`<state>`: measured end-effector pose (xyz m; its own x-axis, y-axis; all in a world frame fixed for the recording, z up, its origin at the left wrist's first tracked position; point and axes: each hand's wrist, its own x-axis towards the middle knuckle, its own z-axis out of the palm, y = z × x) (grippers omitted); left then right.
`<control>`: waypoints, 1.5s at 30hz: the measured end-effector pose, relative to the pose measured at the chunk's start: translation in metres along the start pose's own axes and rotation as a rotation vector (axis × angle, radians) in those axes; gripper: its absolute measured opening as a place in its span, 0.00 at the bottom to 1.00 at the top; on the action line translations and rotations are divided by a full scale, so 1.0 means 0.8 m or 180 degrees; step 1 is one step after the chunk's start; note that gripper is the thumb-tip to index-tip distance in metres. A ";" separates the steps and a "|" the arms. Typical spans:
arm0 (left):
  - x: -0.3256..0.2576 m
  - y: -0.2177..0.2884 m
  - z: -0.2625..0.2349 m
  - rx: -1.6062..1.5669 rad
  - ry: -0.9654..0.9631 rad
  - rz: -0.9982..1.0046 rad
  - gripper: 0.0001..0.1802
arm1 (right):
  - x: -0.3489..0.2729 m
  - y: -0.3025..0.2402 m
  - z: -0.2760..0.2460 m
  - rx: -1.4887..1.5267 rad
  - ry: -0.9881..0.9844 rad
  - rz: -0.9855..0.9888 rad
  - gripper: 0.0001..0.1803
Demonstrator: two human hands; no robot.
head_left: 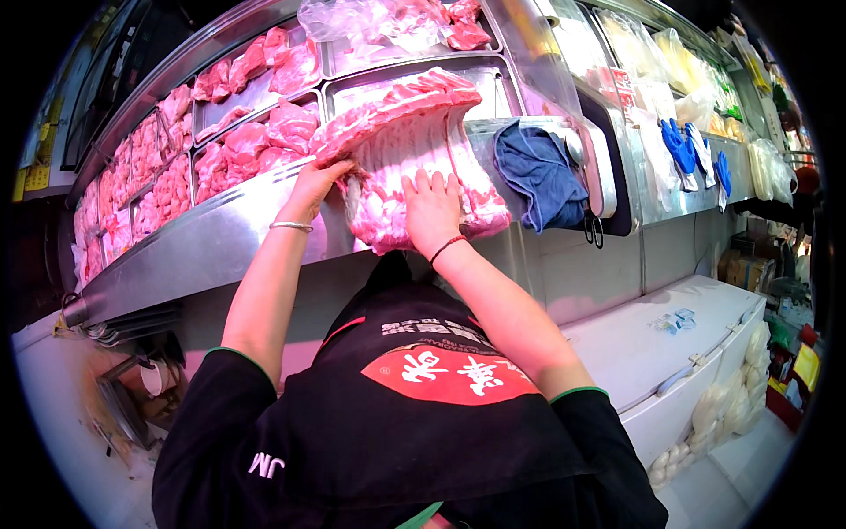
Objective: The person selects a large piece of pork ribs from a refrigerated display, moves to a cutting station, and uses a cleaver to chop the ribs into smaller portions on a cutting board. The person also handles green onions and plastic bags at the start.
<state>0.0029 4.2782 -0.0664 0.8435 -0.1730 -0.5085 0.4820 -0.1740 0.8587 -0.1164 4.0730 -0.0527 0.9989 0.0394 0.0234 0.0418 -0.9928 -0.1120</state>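
2 hands (319,183) (432,210) reach forward onto the ribs (388,150).

In front of me runs a steel counter (220,242) set with metal trays (500,88). Raw pink meat (251,145) fills those on the left; clear plastic (339,22) lies in the far one. The rack of ribs (397,145) I hold overlaps the middle tray and near edge. Right of it lies a crumpled blue cloth (536,172). Small packets (677,320) sit on a lower white chest (608,353), near right.

White lettering (478,377) marks the black garment (397,450) and red patch (447,390).
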 end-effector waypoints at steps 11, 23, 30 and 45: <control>0.010 0.000 0.010 0.0027 0.0021 0.0055 0.16 | 0.028 0.003 0.002 -0.0117 -0.0299 0.0223 0.21; 0.000 0.022 0.025 -0.0346 -0.0179 -0.0375 0.15 | 0.009 0.027 -0.009 0.0375 -0.0054 -0.0036 0.16; -0.020 0.070 0.060 -0.0414 -0.0068 -0.0268 0.15 | 0.011 0.064 -0.030 0.1589 0.0235 -0.0038 0.12; -0.055 0.141 0.160 0.0100 -0.0510 0.0245 0.07 | 0.035 0.155 -0.079 0.2121 -0.1033 -0.0117 0.22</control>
<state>-0.0100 4.1422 0.0450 0.8277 -0.3389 -0.4472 0.4078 -0.1842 0.8943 -0.0846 3.9436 -0.0029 0.9476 0.2053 -0.2446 -0.0253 -0.7153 -0.6983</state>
